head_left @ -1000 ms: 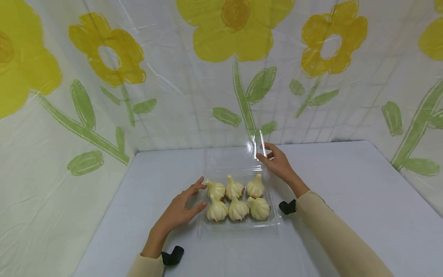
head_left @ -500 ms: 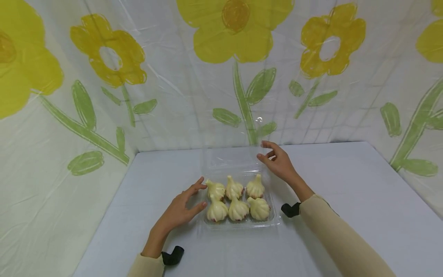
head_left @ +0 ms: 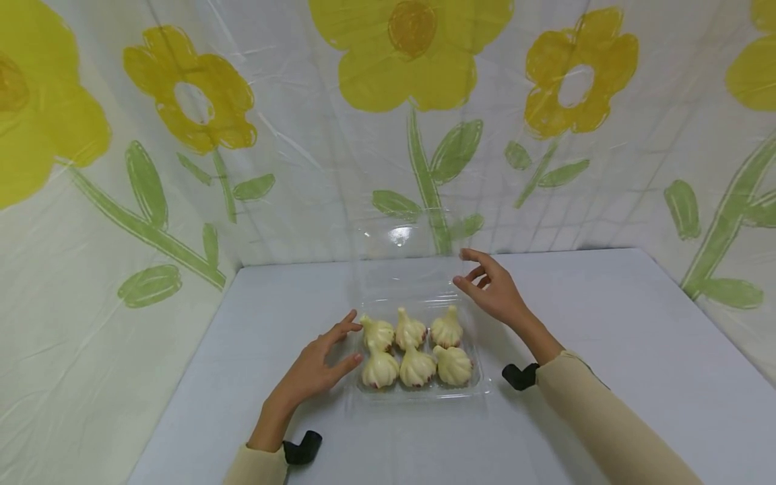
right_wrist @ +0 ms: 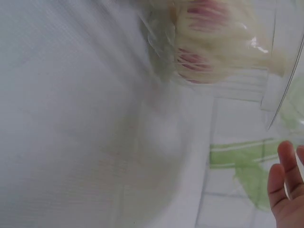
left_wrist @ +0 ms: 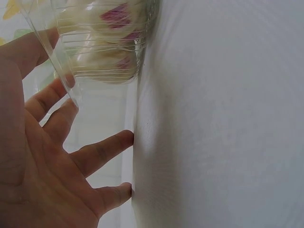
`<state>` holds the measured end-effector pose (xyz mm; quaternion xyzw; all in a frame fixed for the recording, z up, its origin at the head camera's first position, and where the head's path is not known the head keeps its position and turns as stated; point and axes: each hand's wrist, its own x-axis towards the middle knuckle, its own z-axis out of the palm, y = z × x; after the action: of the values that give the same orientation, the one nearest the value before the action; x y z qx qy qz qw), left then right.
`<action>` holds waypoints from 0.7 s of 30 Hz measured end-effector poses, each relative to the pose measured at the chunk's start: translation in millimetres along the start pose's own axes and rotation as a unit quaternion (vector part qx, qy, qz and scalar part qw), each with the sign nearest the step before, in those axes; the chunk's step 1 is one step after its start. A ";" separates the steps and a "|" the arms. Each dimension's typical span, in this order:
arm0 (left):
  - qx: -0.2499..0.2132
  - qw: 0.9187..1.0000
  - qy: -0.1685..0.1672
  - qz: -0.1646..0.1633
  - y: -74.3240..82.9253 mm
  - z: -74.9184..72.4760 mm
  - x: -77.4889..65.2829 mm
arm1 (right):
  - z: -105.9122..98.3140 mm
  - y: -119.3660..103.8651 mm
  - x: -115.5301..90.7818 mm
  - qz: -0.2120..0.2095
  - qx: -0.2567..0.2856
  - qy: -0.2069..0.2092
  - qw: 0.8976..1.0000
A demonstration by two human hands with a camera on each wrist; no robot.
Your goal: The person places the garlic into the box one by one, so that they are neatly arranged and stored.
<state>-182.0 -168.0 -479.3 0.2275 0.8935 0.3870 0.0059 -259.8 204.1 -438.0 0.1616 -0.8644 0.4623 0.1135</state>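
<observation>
A clear plastic clamshell box stands on the table with several garlic bulbs in two rows. Its transparent lid is raised at the back, hinged along the far side. My left hand is at the box's left side; in the left wrist view its spread fingers touch the rim, the thumb partly behind the clear plastic. Just right of the lid, my right hand has loosely bent fingers holding nothing. The right wrist view shows that hand apart from the box's edge.
A white cloth covers the table. Behind it hangs a pale curtain printed with yellow flowers and green stems. Black wrist mounts stick out beside both sleeves.
My right hand held the lid's right edge a second ago and has let go, drawing slightly right. The lid now leans farther back. My left hand stays in place.
</observation>
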 end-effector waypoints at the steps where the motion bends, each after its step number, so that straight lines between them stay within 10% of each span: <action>1: 0.001 1.000 0.000 -0.001 0.1 0.0 0.0 | -0.3 -0.3 -1.2 -0.003 0.001 0.000 1.000; 21: 0.012 1.000 0.005 -0.001 -0.1 0.7 2.0 | -0.9 -0.6 -38.4 -0.041 0.006 0.033 0.999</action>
<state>-183.7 -166.8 -479.6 0.2248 0.8982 0.3778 -0.0010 -224.1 211.3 -450.4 0.1820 -0.8499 0.4680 0.1597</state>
